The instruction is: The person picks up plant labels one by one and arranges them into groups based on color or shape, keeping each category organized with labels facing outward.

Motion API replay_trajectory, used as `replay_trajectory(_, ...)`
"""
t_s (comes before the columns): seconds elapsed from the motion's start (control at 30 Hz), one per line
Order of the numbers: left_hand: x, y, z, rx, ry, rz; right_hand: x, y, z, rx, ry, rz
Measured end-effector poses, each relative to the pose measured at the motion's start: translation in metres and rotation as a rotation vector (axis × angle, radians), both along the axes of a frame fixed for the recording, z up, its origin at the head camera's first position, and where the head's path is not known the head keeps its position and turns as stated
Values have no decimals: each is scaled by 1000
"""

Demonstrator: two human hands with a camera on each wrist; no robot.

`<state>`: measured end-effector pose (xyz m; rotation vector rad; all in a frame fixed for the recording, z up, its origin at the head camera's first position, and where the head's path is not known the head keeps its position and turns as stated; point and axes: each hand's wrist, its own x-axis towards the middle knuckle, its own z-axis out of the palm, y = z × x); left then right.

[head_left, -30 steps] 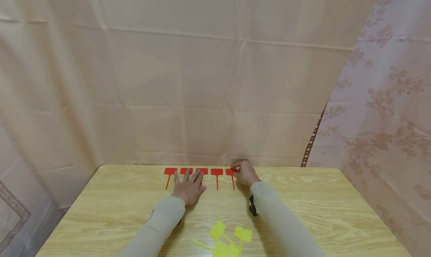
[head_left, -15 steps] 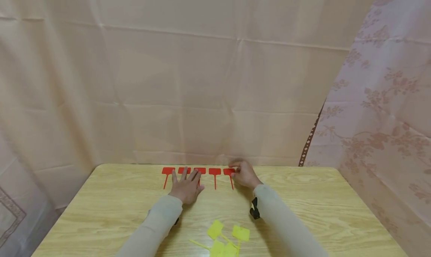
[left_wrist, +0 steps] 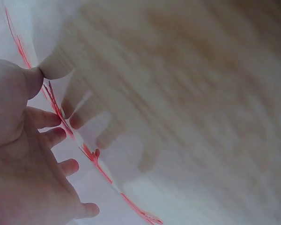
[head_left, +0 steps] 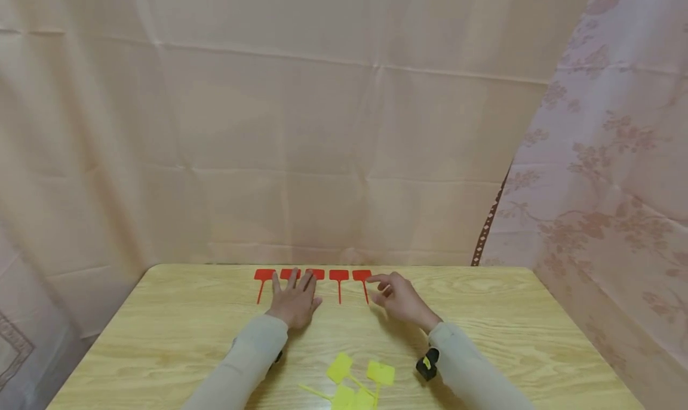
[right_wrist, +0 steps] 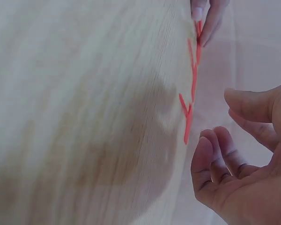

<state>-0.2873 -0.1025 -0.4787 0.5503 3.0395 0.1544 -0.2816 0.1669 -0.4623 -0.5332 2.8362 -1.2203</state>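
Observation:
Several red T-shaped plant labels (head_left: 339,275) lie in a row along the table's far edge, heads away and stems toward me. My left hand (head_left: 292,307) spreads its straight fingers over the second and third labels from the left, partly hiding them. At the right end of the row, my right hand (head_left: 402,299) hovers beside the last red label (head_left: 362,274), its index fingertip close to the label's head. The right wrist view shows this hand (right_wrist: 243,164) with loosely bent fingers, thumb apart and nothing held. The row appears edge-on as thin red lines in both wrist views.
Several yellow plant labels (head_left: 380,373) lie in a loose, overlapping pile at the near middle of the wood-grain table (head_left: 484,338). A beige curtain (head_left: 322,129) hangs right behind the far edge. A flowered cloth (head_left: 602,219) hangs on the right.
My right hand has let go of the rightmost red label and drawn back toward the right and nearer me. The left hand stays over the row.

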Motion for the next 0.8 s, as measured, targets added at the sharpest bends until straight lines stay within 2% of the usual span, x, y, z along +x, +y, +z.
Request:
replay_trajectory(0.17,3,1,1,1,-16,3,16,6,1,-10,28,50)
replay_trajectory(0.27,4,2,2,3,-13,3,24,8,3,-17,39,109)
replay_trajectory(0.5,3,-4,-1,37,-2,14,47,5,9,-6,6,248)
replay_trajectory(0.67,7,-15,3,137,16,19,66,6,9,18,-18,291)
replay_trajectory(0.8,13,-34,7,184,2,26,79,7,8,73,-14,296)
